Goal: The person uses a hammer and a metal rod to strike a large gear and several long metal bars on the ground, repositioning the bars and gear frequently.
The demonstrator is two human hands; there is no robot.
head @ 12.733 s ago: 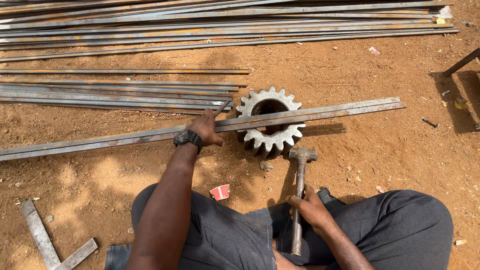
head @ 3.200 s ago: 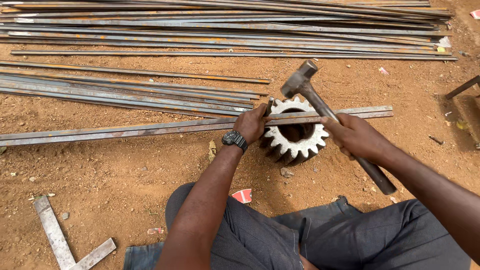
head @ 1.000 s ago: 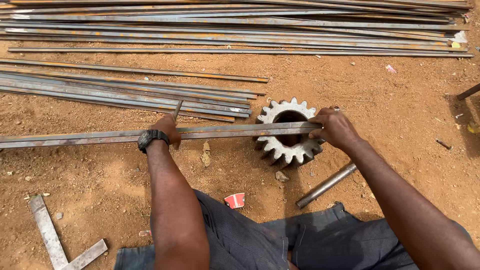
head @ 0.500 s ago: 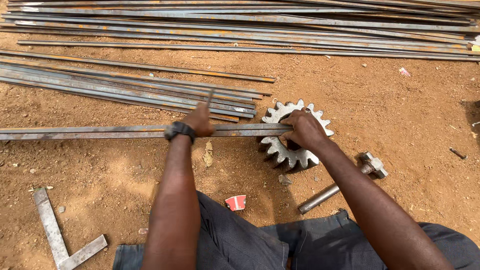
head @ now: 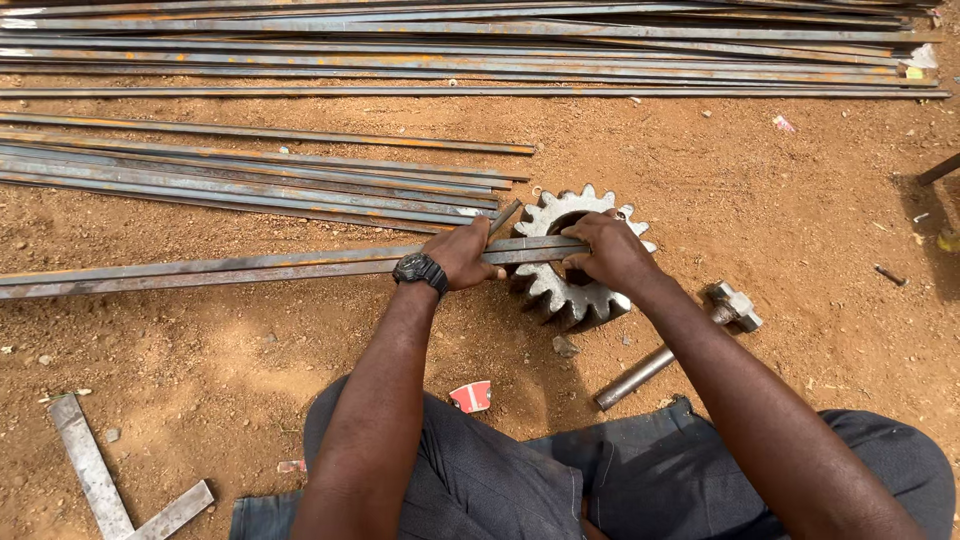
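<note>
Since half a second ago, both hands have slid along the flat steel bar (head: 250,268), and the hammer (head: 670,350) now lies in the dirt beside the right forearm, head pointing away. Left hand (head: 462,252), a black watch (head: 420,270) on its wrist, clasps the bar with fingers wrapped over it just left of the toothed gear wheel (head: 575,295). Right hand (head: 610,250) grips the bar's end, pressing it across the gear's top face. More steel bars (head: 300,185) lie on the ground beyond.
</note>
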